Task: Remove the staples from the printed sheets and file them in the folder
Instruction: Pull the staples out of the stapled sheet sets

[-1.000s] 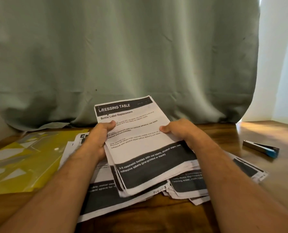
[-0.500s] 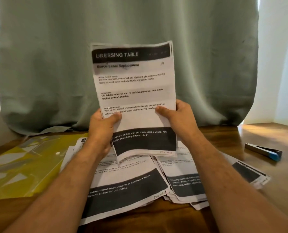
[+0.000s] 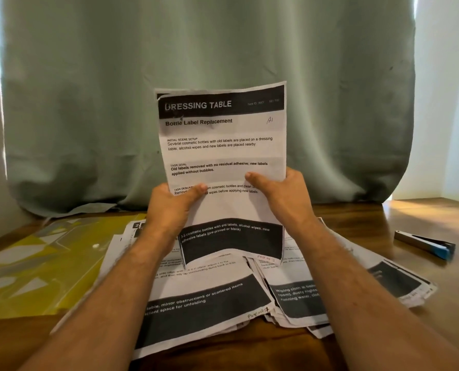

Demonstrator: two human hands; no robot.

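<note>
A grey-green curtain point(image 3: 196, 62) is hung behind the wooden worktop point(image 3: 424, 218). A yellow folder point(image 3: 35, 269) is laid at the left, just beside loose printed sheets point(image 3: 209, 303) spread across the middle. A stack of sheets point(image 3: 223, 145) headed "DRESSING TABLE" is held upright above them, gripped at its edges by the left hand point(image 3: 169, 207) and right hand point(image 3: 284, 194), thumbs pressed on the front. A staple remover point(image 3: 426, 245) is seen at the right, well apart.

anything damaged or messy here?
Yes. The held black-banded printed sheet stack has a scuffed, torn-looking top left corner. Loose printed sheets lie fanned and overlapping askew on the wooden table.
</note>
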